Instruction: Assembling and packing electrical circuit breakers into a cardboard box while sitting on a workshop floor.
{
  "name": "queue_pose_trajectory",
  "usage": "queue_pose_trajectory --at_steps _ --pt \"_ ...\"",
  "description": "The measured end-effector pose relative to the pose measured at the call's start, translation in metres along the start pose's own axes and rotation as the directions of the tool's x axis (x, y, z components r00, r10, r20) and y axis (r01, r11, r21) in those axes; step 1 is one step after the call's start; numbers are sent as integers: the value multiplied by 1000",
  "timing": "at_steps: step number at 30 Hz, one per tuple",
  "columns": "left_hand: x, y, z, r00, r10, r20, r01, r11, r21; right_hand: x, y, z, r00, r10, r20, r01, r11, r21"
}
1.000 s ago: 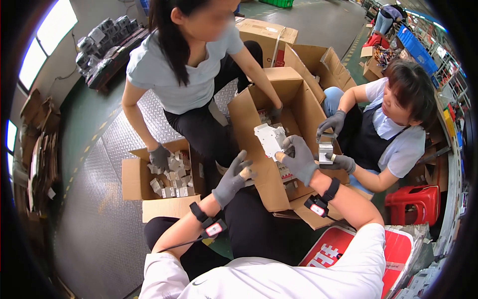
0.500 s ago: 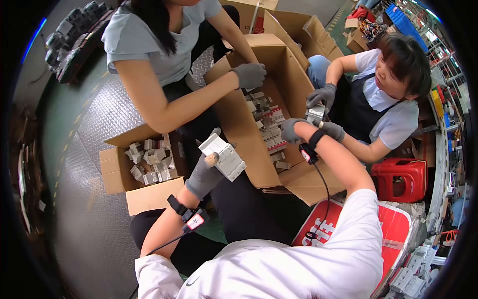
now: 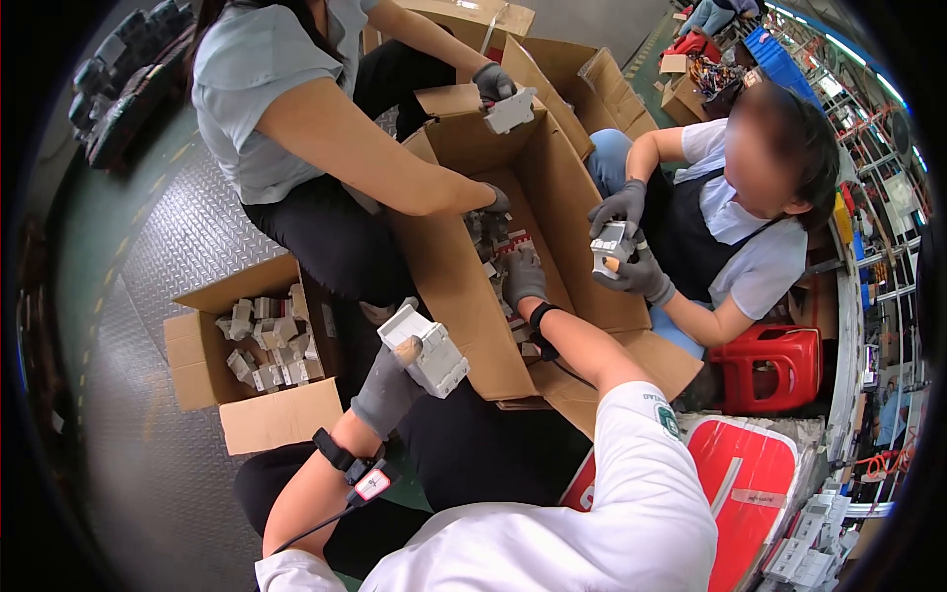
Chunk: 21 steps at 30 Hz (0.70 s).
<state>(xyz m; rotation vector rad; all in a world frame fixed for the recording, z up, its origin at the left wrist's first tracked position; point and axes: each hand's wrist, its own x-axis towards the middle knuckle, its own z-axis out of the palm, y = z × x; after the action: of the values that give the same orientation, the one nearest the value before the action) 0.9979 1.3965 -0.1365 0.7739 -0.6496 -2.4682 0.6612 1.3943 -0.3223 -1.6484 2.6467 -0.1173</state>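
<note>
My left hand (image 3: pixel 393 387), in a grey glove, grips a white circuit breaker (image 3: pixel 432 357) above my lap, near the large box's front wall. My right hand (image 3: pixel 524 277), also gloved, reaches down into the large cardboard box (image 3: pixel 462 340). Its fingers stretch over loose circuit breakers (image 3: pixel 490 237), some with red and white fronts; their tips partly blend with the pile. To the left, a co-worker has one gloved hand (image 3: pixel 496 200) in the same box and lifts a white breaker (image 3: pixel 511 111) with the other. At right, another co-worker holds a breaker (image 3: pixel 612 247) in both gloved hands.
A smaller cardboard box (image 3: pixel 281 409) holding several breakers stands on the metal floor plate (image 3: pixel 148 395) at left. More open cartons (image 3: pixel 612 94) are beyond the large box. A red stool (image 3: pixel 774 367) is at right, near a red-and-white board (image 3: pixel 740 483).
My right hand has moved from beside the right co-worker's hands down into the large box. The left co-worker's far hand has come up with a breaker. My left hand keeps its breaker.
</note>
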Motion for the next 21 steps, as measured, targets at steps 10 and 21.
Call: queue_pose_trajectory --at_steps 10,21 --pt "4 -11 -4 1000 8 25 -3 981 -193 31 -17 -14 852 126 508 -164 986 30" --pt "1 -15 -1 999 -21 37 28 981 -194 21 -10 -59 880 168 445 -111 982 -150"
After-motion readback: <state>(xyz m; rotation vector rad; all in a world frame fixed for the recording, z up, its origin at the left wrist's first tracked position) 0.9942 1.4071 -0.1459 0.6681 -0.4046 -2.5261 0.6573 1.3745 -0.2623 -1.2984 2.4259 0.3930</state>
